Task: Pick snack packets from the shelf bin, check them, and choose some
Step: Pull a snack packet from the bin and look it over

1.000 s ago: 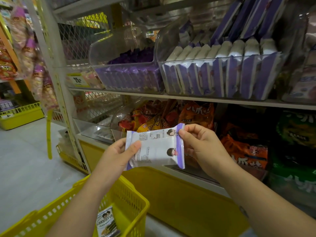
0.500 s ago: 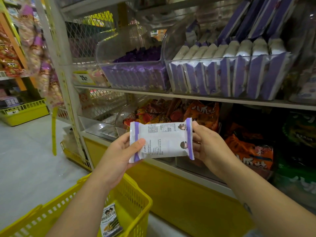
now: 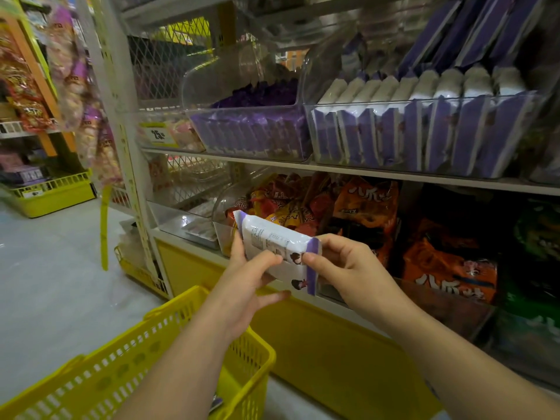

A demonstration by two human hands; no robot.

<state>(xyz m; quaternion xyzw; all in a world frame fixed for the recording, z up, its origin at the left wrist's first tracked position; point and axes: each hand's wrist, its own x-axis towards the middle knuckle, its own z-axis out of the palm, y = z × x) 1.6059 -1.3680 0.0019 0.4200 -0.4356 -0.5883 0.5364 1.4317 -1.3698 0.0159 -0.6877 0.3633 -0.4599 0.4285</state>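
- The left hand (image 3: 242, 286) is reaching up from the lower left and holding the snack packet (image 3: 272, 237), with the thumb pressing on its printed face and the fingers (image 3: 274, 295) curling behind and under it.
- The right hand (image 3: 348, 268) is coming in from the lower right and pinching the packet's purple end seal between thumb and curled fingers.
- The packet is white with purple ends. It is tilting, with its far end higher, in mid-air in front of the lower shelf, apart from every bin.
- A clear shelf bin (image 3: 424, 165) on the upper shelf (image 3: 363, 172) is holding upright rows of matching purple-and-white packets. Just beside it on the left, a second clear bin (image 3: 251, 147) is holding darker purple packets.
- Orange snack bags (image 3: 448, 268) are filling the lower shelf behind the hands.
- A yellow basket (image 3: 181, 334) is sitting below the left forearm, near the shelf unit's yellow base (image 3: 318, 344).
- A pale floor (image 3: 45, 268) is stretching away to the left towards more racks.
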